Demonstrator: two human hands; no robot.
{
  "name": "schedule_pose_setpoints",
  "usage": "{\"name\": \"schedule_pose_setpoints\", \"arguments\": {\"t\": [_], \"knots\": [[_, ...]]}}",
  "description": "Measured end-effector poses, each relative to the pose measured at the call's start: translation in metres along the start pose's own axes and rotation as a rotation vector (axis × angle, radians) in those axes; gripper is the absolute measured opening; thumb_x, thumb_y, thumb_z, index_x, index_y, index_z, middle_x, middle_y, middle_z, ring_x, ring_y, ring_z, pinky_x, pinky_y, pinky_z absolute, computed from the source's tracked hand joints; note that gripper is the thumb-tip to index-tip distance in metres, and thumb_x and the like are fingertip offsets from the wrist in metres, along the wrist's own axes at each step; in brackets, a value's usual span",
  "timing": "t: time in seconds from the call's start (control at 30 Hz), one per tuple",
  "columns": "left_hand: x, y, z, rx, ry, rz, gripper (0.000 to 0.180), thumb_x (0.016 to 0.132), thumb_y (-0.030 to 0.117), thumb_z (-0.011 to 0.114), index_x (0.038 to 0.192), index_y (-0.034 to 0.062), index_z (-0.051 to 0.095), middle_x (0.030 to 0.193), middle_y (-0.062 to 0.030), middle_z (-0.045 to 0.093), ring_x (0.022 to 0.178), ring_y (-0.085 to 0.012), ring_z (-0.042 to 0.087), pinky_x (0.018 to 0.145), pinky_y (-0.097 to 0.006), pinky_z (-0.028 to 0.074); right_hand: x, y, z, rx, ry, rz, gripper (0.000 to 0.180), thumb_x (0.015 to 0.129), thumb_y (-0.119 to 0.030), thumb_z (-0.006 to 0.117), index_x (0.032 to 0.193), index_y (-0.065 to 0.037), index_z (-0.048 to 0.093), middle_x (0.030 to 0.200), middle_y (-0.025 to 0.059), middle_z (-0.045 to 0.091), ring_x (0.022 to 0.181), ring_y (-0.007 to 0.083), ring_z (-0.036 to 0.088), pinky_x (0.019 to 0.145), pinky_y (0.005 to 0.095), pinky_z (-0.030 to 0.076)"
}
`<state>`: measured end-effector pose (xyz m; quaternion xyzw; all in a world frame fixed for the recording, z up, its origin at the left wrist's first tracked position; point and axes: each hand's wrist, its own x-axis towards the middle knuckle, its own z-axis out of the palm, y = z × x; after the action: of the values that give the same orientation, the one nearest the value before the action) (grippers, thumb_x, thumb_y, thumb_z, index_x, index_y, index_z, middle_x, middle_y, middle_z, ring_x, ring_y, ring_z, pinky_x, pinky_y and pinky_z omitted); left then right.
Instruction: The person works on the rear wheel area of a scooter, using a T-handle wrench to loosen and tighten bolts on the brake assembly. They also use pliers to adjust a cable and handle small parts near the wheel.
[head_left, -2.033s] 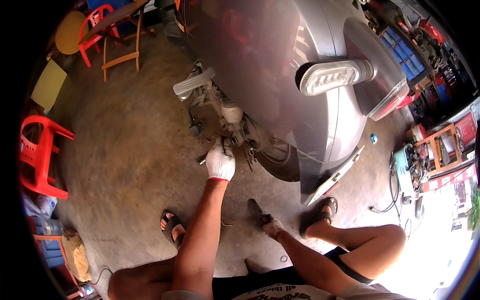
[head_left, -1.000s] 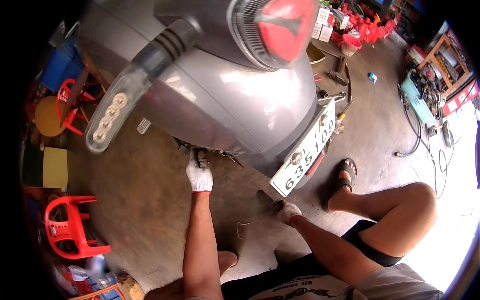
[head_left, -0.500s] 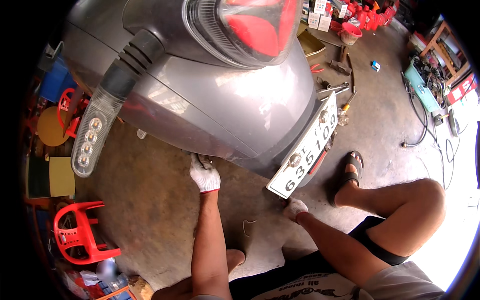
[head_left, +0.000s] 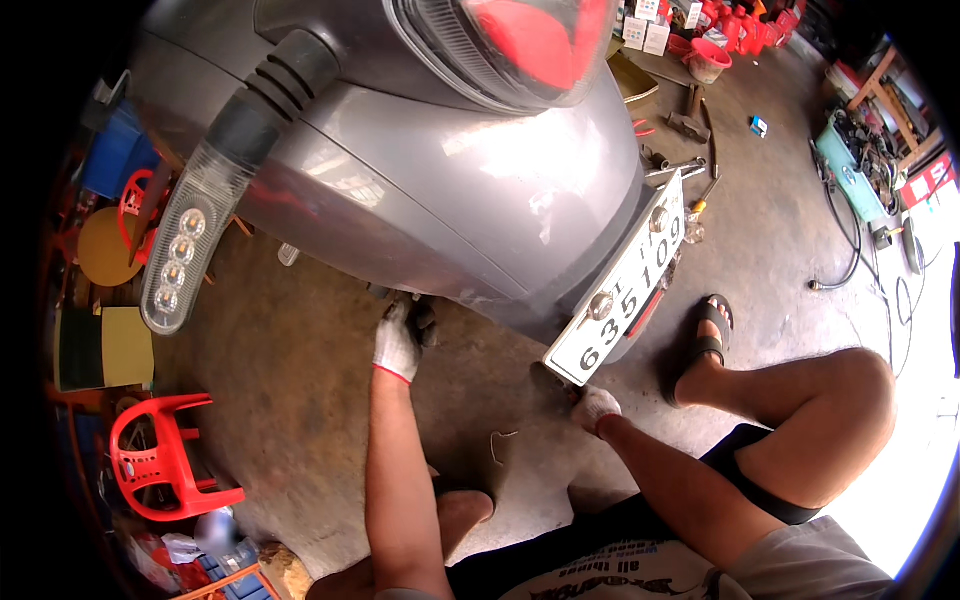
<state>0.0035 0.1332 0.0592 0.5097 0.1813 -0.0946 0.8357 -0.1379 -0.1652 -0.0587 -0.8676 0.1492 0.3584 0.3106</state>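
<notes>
A grey motor scooter (head_left: pixel 400 190) fills the upper middle, its tail towards me, with a clear turn signal (head_left: pixel 180 265) at left and a red and clear tail light (head_left: pixel 530 45). A white licence plate (head_left: pixel 618 290) hangs tilted from the rear by round bolts. My left hand (head_left: pixel 396 345), in a white work glove with a red cuff, reaches to the body's lower edge, fingers closed against a small dark object (head_left: pixel 427 325) that I cannot identify. Below the plate's lower corner, my gloved right hand (head_left: pixel 597 408) is closed; whatever its fingers hold is mostly hidden.
A hammer (head_left: pixel 690 122), wrenches (head_left: pixel 680 167) and a screwdriver (head_left: pixel 706 195) lie on the floor beyond the plate. A red plastic chair (head_left: pixel 165 455) stands at left. Black hoses (head_left: pixel 850 240) run beside a teal bin (head_left: pixel 850 175) at right. A bent wire (head_left: pixel 497 445) lies between my arms.
My left hand has shifted slightly left and turned, and a dark object now shows beside its fingers. The right hand stays below the plate. The view has moved a little.
</notes>
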Motion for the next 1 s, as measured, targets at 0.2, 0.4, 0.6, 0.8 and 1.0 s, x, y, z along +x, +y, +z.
{"name": "schedule_pose_setpoints", "arguments": {"t": [0.2,0.4,0.6,0.8,1.0], "knots": [[0.007,0.012,-0.004,0.408,0.078,0.018,0.025,0.100,0.036,0.052,0.099,0.0125,0.059,0.080,0.0014,0.058,0.062,-0.0066,0.048,0.049,-0.025,0.034,0.004,0.005,0.001,0.004,0.008,0.002,0.034,0.087,-0.028,0.053,0.113,-0.009,0.065,0.107,0.0201,0.067,0.105,0.0365,0.063,0.086,0.0446,0.051],[0.017,-0.001,-0.031,1.056,0.116,0.515,0.027,0.099,0.027,0.051,0.094,0.0020,0.061,0.077,-0.0116,0.063,0.063,-0.0261,0.059,0.057,-0.039,0.046,0.001,-0.005,-0.002,-0.009,-0.001,-0.002,0.033,0.082,-0.021,0.054,0.109,-0.007,0.066,0.108,0.0207,0.067,0.107,0.0366,0.062,0.087,0.0449,0.050],[0.002,-0.001,0.002,1.702,0.288,0.539,0.013,0.085,-0.001,0.051,0.092,-0.0013,0.063,0.091,-0.0239,0.066,0.086,-0.0295,0.067,0.075,-0.038,0.051,0.006,0.002,-0.006,-0.051,-0.069,0.053,0.037,0.088,-0.028,0.052,0.123,-0.018,0.062,0.118,0.0141,0.066,0.113,0.0319,0.060,0.094,0.0412,0.048],[-0.004,-0.006,-0.002,0.831,0.244,0.425,0.020,0.095,0.022,0.057,0.098,0.0025,0.059,0.074,-0.0120,0.065,0.060,-0.0252,0.063,0.057,-0.038,0.051,0.006,0.000,-0.003,-0.032,-0.067,0.020,0.038,0.088,-0.028,0.053,0.124,-0.017,0.061,0.118,0.0143,0.066,0.113,0.0324,0.061,0.093,0.0417,0.048],[0.004,0.003,-0.004,0.092,0.201,0.019,0.027,0.101,0.025,0.048,0.089,0.0038,0.060,0.073,-0.0037,0.061,0.058,-0.0155,0.055,0.051,-0.033,0.044,0.010,0.000,0.002,-0.018,-0.079,0.025,0.039,0.087,-0.029,0.054,0.124,-0.018,0.061,0.117,0.0139,0.066,0.112,0.0318,0.061,0.091,0.0412,0.049]]}}
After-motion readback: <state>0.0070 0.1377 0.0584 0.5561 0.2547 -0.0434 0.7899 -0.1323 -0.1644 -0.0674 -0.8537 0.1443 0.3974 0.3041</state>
